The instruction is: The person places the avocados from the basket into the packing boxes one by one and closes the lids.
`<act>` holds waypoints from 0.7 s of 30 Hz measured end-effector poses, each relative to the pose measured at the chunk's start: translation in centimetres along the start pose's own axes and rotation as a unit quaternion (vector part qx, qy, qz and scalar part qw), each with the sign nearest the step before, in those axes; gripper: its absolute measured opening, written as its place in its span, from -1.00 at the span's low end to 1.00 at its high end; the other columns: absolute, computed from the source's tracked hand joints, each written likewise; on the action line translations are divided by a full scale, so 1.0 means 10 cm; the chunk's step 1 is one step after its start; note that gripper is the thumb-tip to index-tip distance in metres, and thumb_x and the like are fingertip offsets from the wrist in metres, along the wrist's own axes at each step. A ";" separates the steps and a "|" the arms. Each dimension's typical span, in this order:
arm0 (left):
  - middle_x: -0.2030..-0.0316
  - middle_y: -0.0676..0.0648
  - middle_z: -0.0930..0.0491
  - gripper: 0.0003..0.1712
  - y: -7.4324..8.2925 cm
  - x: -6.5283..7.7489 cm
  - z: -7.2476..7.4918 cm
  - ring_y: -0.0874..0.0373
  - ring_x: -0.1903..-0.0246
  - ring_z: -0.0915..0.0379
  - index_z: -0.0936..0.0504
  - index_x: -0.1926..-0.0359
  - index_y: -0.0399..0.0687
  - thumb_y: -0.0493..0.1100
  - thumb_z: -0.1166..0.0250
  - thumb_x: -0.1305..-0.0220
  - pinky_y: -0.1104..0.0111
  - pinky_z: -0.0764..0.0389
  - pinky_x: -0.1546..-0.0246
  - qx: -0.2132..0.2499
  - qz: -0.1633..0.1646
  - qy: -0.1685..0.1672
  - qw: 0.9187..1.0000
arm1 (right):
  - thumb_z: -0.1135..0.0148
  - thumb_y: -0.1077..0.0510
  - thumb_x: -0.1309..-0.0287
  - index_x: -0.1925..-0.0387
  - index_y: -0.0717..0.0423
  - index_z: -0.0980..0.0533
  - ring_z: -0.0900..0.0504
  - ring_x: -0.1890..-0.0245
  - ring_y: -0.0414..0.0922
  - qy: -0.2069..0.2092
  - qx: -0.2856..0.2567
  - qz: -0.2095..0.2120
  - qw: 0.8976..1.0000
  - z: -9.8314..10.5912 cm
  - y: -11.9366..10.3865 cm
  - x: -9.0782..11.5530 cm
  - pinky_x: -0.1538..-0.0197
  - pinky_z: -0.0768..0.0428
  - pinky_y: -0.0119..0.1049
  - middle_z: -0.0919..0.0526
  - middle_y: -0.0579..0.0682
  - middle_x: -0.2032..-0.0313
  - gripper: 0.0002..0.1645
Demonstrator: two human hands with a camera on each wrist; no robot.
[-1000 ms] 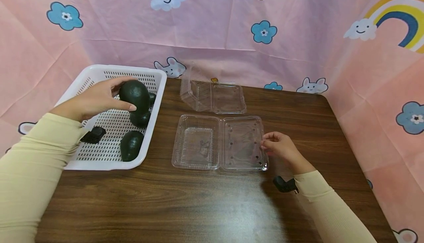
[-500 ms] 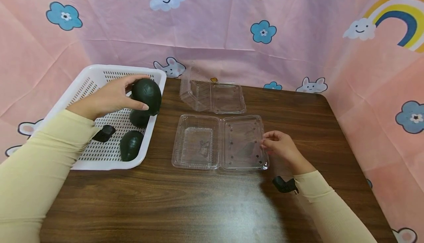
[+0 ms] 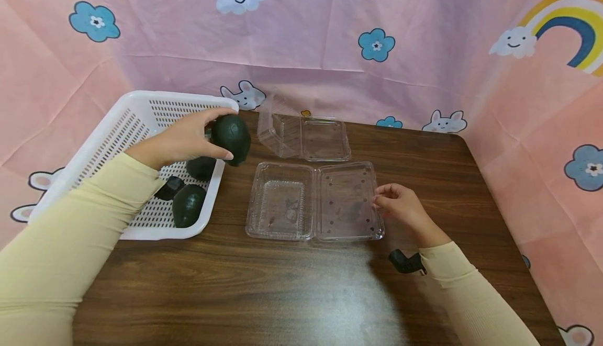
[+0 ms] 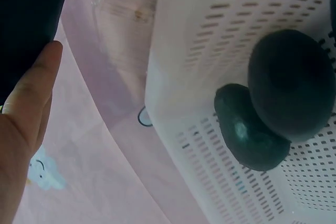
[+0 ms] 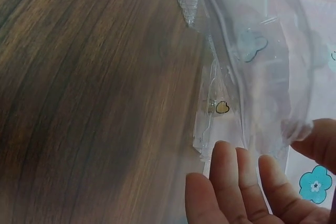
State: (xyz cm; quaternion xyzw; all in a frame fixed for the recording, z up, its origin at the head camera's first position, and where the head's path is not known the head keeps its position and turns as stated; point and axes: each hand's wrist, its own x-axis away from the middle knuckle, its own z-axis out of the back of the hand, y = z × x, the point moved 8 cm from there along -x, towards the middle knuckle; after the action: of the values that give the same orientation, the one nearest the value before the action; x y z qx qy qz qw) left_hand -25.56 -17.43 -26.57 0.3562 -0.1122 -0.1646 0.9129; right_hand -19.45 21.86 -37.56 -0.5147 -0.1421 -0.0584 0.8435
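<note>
My left hand point(image 3: 188, 135) grips a dark green avocado point(image 3: 232, 137), thumb on the near side and fingers over the back. The avocado hangs just past the right rim of the white basket point(image 3: 214, 199). Inside the basket lie more avocados; one avocado point(image 3: 188, 205) is near the front, and in the left wrist view two avocados touch, the upper avocado point(image 4: 291, 85) partly over the other. A clear plastic clamshell box point(image 3: 280, 210) lies unfolded on the table. My right hand point(image 3: 400, 207) pinches the right edge of its lid point(image 3: 346, 199), between thumb and fingers in the right wrist view.
A second clear clamshell box point(image 3: 325, 139) stands unfolded behind the first, against the pink printed cloth point(image 3: 306, 32). Dark brown wooden table point(image 3: 264, 288) stretches in front. Black wrist camera mounts point(image 3: 405, 261) stick out beneath the wrists.
My left hand has carried the avocado rightward, from above the basket's inside to beyond its right rim. My right hand stays at the lid's edge, almost unmoved.
</note>
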 end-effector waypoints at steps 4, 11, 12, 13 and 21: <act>-0.29 -0.28 -0.31 0.02 0.07 -0.02 -0.04 -0.19 -0.30 -0.16 -0.23 -0.41 -0.06 -0.19 -0.54 0.08 -0.13 -0.19 -0.24 0.000 -0.013 0.002 1.000 | -0.13 0.21 -0.28 -0.01 0.41 -0.41 -0.64 0.26 -0.26 0.001 0.002 0.002 1.000 -0.01 -0.02 0.01 0.17 -0.61 -0.24 -0.67 0.07 0.19 -0.64; -0.29 -0.28 -0.32 0.01 0.17 -0.08 -0.13 -0.18 -0.26 -0.21 -0.25 -0.40 -0.08 -0.22 -0.54 0.09 -0.12 -0.20 -0.24 -0.013 -0.038 0.005 0.999 | -0.12 0.22 -0.30 -0.01 0.41 -0.40 -0.64 0.26 -0.27 0.000 0.002 0.005 1.000 -0.02 -0.04 0.03 0.12 -0.62 -0.17 -0.66 0.08 0.19 -0.64; -0.27 -0.28 -0.35 0.01 0.19 -0.10 -0.14 -0.18 -0.25 -0.23 -0.26 -0.39 -0.09 -0.22 -0.54 0.10 -0.12 -0.20 -0.23 -0.016 -0.043 0.007 0.999 | -0.12 0.22 -0.30 -0.02 0.41 -0.40 -0.64 0.26 -0.27 0.001 0.003 0.006 1.000 -0.02 -0.04 0.03 0.11 -0.62 -0.16 -0.66 0.08 0.18 -0.64; -0.25 -0.29 -0.37 0.00 0.20 -0.10 -0.15 -0.18 -0.24 -0.24 -0.27 -0.39 -0.10 -0.23 -0.54 0.11 -0.12 -0.22 -0.22 -0.019 -0.048 0.008 0.999 | -0.12 0.22 -0.30 -0.02 0.41 -0.40 -0.64 0.26 -0.26 0.001 0.003 0.006 1.000 -0.02 -0.05 0.03 0.11 -0.62 -0.15 -0.67 0.09 0.18 -0.64; -0.21 -0.29 -0.40 -0.02 0.27 -0.16 -0.30 -0.20 -0.17 -0.32 -0.28 -0.37 -0.17 -0.28 -0.53 0.12 -0.11 -0.32 -0.15 -0.021 -0.074 -0.008 0.997 | -0.14 0.19 -0.29 -0.03 0.39 -0.41 -0.66 0.19 -0.17 0.005 0.016 0.006 1.000 -0.02 -0.08 0.06 0.04 -0.60 -0.04 -0.66 0.17 0.12 -0.62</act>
State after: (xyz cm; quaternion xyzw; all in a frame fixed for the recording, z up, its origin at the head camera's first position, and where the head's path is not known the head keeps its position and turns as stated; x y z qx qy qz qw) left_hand -25.43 -13.13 -26.99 0.3430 -0.0898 -0.2367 0.9046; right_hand -19.04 21.36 -36.77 -0.5013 -0.1361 -0.0536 0.8528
